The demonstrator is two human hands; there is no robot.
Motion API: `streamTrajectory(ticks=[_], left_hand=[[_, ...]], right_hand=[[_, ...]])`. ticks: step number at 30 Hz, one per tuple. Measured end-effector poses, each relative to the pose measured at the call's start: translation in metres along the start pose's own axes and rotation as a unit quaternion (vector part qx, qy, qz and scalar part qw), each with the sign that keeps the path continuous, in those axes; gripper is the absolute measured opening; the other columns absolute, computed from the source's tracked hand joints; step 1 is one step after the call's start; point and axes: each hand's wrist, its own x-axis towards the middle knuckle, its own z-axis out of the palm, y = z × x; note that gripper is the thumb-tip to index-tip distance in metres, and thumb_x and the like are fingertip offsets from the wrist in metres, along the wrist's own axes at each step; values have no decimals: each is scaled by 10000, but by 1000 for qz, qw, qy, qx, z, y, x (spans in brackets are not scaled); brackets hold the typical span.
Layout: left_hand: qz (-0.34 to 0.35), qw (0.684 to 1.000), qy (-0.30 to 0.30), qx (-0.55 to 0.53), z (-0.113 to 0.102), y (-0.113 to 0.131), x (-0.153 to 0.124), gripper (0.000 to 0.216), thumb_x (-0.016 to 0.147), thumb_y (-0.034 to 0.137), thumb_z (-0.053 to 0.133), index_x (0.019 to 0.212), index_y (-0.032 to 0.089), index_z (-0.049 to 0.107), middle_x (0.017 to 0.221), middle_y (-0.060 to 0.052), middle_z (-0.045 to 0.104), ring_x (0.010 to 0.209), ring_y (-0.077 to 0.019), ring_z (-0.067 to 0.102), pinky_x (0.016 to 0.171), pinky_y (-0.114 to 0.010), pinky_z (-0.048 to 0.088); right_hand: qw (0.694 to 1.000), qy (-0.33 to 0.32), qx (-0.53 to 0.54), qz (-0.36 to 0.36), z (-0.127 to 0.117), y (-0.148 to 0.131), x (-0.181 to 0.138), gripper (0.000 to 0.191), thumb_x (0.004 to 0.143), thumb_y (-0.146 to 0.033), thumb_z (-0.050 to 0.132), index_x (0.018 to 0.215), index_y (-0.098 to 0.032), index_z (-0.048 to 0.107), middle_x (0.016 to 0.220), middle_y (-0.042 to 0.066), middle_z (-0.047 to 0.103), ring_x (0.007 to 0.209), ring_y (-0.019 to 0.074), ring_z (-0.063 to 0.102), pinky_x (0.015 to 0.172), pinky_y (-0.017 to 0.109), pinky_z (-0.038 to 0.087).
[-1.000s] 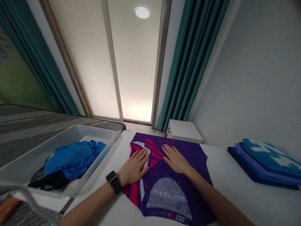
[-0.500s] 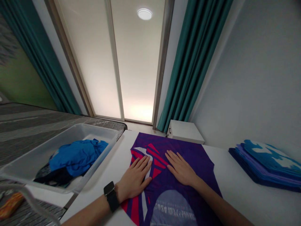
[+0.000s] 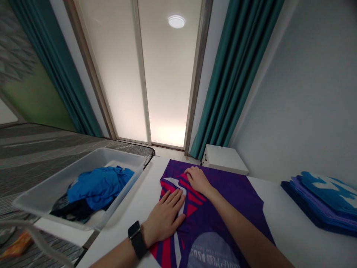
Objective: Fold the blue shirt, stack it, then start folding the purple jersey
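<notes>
A purple T-shirt (image 3: pixel 234 203) with red and white stripes and a grey printed patch lies spread on a white table (image 3: pixel 125 201). Its striped left side is folded inward. My left hand (image 3: pixel 168 216), with a dark watch on the wrist, presses flat on the stripes, fingers stretched out. Farther up the shirt, my right hand (image 3: pixel 198 180) has its fingers bent and drawn together on the cloth at the top of the striped part; its fingertips are partly hidden. My right forearm crosses over the shirt.
To the left stands a translucent plastic bin (image 3: pixel 122 152) holding crumpled blue and dark clothes (image 3: pixel 100 186). A stack of folded clothes (image 3: pixel 326 203) lies at the table's right. Behind the table are a white cabinet (image 3: pixel 223 158) and a teal curtain (image 3: pixel 231 82).
My right hand has gone from lying flat on the shirt's middle to the upper striped part, its fingers now bent. My left hand stays flat on the stripes. The view has shifted slightly.
</notes>
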Motion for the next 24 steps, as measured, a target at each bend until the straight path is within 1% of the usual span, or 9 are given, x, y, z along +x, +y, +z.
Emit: streamTrajectory(ticks=[4,7,10,14,16,18,21,22,24], left_hand=[[-2,1000,2,1,-1,1,0,573,989,458,359,1510,234,279,1556,-84,317,1430,-259,295,1167,-474,253],[-1,1000,0,1,0,0,0,564,994,449,345,1511,234,278,1561,-81,304,1433,-253,290,1170,-471,251],[-6,1000,-10,-1,2,-1,-1,562,993,456,339,1507,235,290,1562,-82,303,1435,-255,284,1172,-471,247],[-7,1000,-6,-19,1,2,-1,571,981,449,373,1508,250,284,1560,-73,317,1432,-259,289,1174,-476,236],[-16,999,2,-47,-5,4,0,551,969,417,407,1487,245,330,1525,-76,387,1399,-256,348,1157,-464,272],[-54,994,46,-85,-15,1,3,485,966,363,410,1430,225,417,1437,-86,497,1319,-243,442,1115,-441,336],[-150,967,156,-134,-28,-19,11,391,966,315,382,1309,197,527,1245,-98,618,1157,-233,545,1013,-425,421],[-178,954,185,-154,-30,-30,15,373,957,295,382,1274,186,545,1172,-97,645,1096,-226,572,970,-409,447],[-225,935,201,-186,-33,-53,24,352,920,240,393,1212,167,574,1089,-91,667,972,-211,610,888,-376,482]], right_hand=[[998,1,-57,19,14,-12,17,199,939,-194,432,963,-198,629,998,111,631,979,252,532,825,374,395],[997,7,-65,26,19,-15,18,174,930,-204,441,912,-195,614,980,117,622,958,259,528,816,384,394],[997,20,-70,34,22,-14,15,111,911,-219,481,878,-207,586,961,98,614,941,252,523,804,370,396],[998,38,-37,18,28,-10,12,60,886,-193,494,859,-214,543,959,83,602,933,244,520,795,355,397],[999,49,17,9,29,-9,12,75,890,-179,467,851,-219,516,933,68,609,909,232,534,787,342,399],[993,53,109,8,28,-10,13,75,909,-198,432,869,-227,488,867,38,618,834,208,564,748,313,408],[971,48,233,8,23,-15,13,76,936,-262,391,908,-241,458,770,-6,607,706,186,589,658,277,404],[967,51,251,9,21,-17,13,81,939,-280,384,914,-244,453,754,-11,602,687,188,592,641,273,398],[963,64,260,12,18,-20,13,87,936,-298,380,923,-248,449,747,-11,595,685,195,598,639,275,395]])
